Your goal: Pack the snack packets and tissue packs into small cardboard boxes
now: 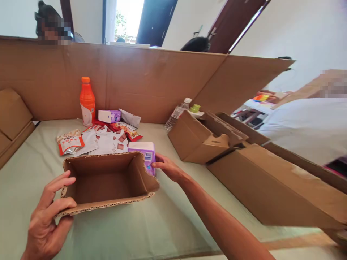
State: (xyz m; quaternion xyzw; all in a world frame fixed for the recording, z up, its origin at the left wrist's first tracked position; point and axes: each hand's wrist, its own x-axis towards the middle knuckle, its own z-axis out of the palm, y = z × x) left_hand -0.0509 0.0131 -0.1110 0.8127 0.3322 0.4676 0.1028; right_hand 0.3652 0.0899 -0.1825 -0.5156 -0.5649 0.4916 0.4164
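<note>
In the head view, a purple-and-white pack [149, 156] is showing a barcode—its lettering is too small to read—and standing behind the right end of an open cardboard box [101, 177]. The right hand [170, 168] is pinching the pack's right edge; the left hand [50, 213] is gripping the box's left wall (raw, corrugated edges). Beyond, glossy packets [69, 143] and flat white sachets [105, 144] are lying near an orange bottle [87, 101], its small print unreadable.

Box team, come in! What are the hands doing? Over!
Left hand holding cardboard box by its left end. Right hand touching nearer purple pack, at the box's far right corner. Packets lying close behind the box. Over.
</note>
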